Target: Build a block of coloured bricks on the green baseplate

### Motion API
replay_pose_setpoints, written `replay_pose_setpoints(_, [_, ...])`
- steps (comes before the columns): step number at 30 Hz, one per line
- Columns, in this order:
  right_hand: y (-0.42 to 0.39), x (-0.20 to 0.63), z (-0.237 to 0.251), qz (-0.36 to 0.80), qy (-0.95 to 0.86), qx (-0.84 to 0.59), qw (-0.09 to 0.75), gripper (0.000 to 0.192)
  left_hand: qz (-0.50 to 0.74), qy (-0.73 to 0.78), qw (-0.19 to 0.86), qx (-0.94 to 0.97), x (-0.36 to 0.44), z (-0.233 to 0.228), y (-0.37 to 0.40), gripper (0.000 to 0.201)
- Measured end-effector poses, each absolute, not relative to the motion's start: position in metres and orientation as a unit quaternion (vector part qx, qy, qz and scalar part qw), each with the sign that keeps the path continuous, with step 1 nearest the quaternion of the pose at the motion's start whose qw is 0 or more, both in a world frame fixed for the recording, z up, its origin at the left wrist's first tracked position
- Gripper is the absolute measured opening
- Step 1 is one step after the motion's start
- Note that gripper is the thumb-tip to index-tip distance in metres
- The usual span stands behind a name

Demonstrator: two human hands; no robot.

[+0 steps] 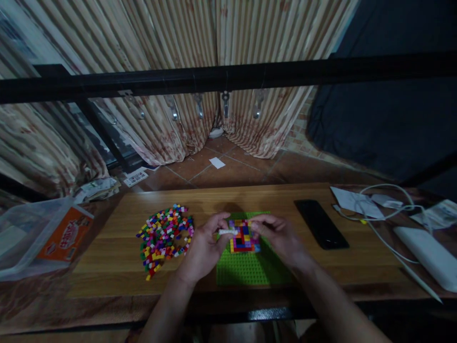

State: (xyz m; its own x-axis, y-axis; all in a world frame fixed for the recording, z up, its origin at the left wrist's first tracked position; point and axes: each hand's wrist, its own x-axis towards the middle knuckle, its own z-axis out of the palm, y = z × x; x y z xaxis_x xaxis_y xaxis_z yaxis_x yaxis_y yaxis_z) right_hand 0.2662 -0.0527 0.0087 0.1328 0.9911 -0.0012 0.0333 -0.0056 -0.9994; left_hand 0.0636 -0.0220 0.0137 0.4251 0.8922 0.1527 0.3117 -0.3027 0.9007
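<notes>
Over the green studded baseplate (243,271), a multicoloured block of toy bricks (244,242) sits near the plate's far side. My left hand (205,245) is left of the block, thumb and fingers closed around a small white strip-shaped piece (226,231) that points toward the bricks. I cannot make out its exact kind. My right hand (280,236) is at the block's right far corner, its fingertips pinched together there. What lies between those fingertips, if anything, is hidden.
A loose pile of small coloured bricks (166,233) lies left on the wooden board (117,267). A black phone (320,224) lies right. Further right are white cables (389,218) and a white power bank-like box (426,257). A clear plastic bin (28,238) stands far left.
</notes>
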Motion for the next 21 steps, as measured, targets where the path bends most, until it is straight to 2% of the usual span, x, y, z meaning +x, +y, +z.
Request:
replay_pose_setpoints(2, [-0.049, 0.284, 0.009, 0.399, -0.424, -0.584, 0.566, 0.026, 0.344, 0.443, 0.394, 0.728, 0.064, 0.011, -0.019, 0.033])
replay_pose_setpoints(4, [-0.046, 0.298, 0.005, 0.349, -0.408, -0.620, 0.573, 0.027, 0.332, 0.475, 0.376, 0.723, 0.064, 0.008, -0.016, 0.032])
replay_pose_setpoints(14, [-0.043, 0.286, -0.023, 0.342, -0.554, -0.636, 0.415, 0.018, 0.293, 0.525, 0.354, 0.717, 0.070, 0.000, -0.015, 0.029])
replay_pose_setpoints(21, [-0.040, 0.283, -0.023, 0.306, -0.605, -0.623, 0.391, 0.017, 0.279, 0.517, 0.363, 0.724, 0.069, -0.006, -0.012, 0.026])
